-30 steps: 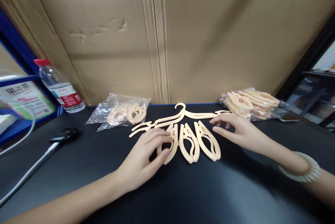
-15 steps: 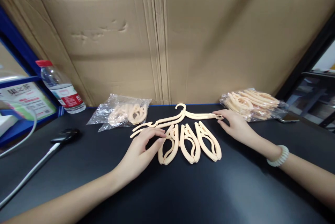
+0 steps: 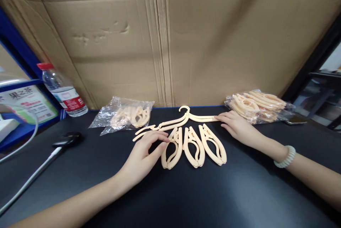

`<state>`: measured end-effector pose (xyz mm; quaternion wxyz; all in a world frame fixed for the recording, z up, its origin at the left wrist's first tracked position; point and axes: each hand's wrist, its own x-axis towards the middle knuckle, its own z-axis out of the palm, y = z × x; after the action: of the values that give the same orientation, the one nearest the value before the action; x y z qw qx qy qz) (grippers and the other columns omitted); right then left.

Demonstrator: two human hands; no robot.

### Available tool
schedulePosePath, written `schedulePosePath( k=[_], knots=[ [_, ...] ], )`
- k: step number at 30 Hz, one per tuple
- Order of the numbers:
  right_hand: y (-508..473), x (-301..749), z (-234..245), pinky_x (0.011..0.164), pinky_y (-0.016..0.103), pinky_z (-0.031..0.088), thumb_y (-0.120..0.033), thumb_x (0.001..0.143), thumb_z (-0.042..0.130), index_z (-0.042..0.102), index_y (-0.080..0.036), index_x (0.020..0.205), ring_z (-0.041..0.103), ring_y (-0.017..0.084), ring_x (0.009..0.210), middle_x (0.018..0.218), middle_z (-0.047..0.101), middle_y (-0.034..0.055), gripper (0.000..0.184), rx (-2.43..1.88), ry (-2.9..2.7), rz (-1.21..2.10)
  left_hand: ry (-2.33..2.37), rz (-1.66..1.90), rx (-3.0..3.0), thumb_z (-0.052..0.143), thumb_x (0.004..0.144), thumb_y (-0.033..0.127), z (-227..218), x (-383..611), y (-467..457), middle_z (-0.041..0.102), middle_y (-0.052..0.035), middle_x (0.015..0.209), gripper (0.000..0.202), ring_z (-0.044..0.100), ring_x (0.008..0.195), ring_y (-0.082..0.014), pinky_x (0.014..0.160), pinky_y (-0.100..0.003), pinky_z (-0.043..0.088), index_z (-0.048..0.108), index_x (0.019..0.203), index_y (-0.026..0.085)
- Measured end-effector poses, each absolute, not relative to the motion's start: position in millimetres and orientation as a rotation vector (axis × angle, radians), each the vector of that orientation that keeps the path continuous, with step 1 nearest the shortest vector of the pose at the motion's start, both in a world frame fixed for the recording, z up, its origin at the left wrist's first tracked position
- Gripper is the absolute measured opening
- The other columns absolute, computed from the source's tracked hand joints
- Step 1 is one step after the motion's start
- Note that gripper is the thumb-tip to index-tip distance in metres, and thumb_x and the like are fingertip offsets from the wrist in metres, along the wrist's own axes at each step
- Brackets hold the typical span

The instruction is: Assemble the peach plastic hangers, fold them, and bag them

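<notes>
A peach plastic hanger lies flat on the black table, hook toward the cardboard. Three loop-shaped clips fan out below its bar. My left hand curls over the hanger's left arm, index finger along it and thumb tip against the leftmost clip. My right hand covers the end of the hanger's right arm, fingers together and pointing left along it. The thumb of that hand is hidden. A pale bead bracelet is on my right wrist.
A clear bag of peach parts lies back left, and a fuller bag back right. A water bottle stands far left by a blue shelf. A white cable with black plug crosses the left side. A cardboard wall closes the back.
My right hand slid back and onto the end of the hanger's right arm. My left hand shifted from the leftmost clip up to the hanger's left arm.
</notes>
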<state>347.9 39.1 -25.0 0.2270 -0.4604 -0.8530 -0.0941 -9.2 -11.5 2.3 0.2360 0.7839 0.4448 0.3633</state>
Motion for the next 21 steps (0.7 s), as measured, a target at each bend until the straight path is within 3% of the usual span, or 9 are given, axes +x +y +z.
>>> schedulePosePath(
  k=[13,21],
  knots=[
    [36.8,342.6,-22.6,0.083,0.046,0.048,-0.026,0.096,0.044,0.064,-0.016,0.11,0.053,0.027,0.091,0.097,0.06,0.0118,0.026,-1.288,-2.35,-0.217,1.203,1.015,2.141,0.053,0.089,0.034,3.6,-7.5,-12.0,0.069,-0.0062,0.106,0.019,0.062,0.106,-0.0255,0.097,-0.044,0.046,0.068,0.089,0.023],
    [35.7,337.7,-21.5,0.078,0.043,0.049,-0.03,0.095,0.044,0.063,-0.019,0.088,0.057,0.025,0.084,0.088,0.063,0.0101,0.023,-1.256,-2.25,-0.092,1.157,1.011,2.175,0.051,0.091,0.027,5.2,-8.6,-14.9,0.07,-0.0044,0.103,0.018,0.064,0.1,-0.0227,0.092,-0.038,0.049,0.068,0.091,0.023]
  ],
)
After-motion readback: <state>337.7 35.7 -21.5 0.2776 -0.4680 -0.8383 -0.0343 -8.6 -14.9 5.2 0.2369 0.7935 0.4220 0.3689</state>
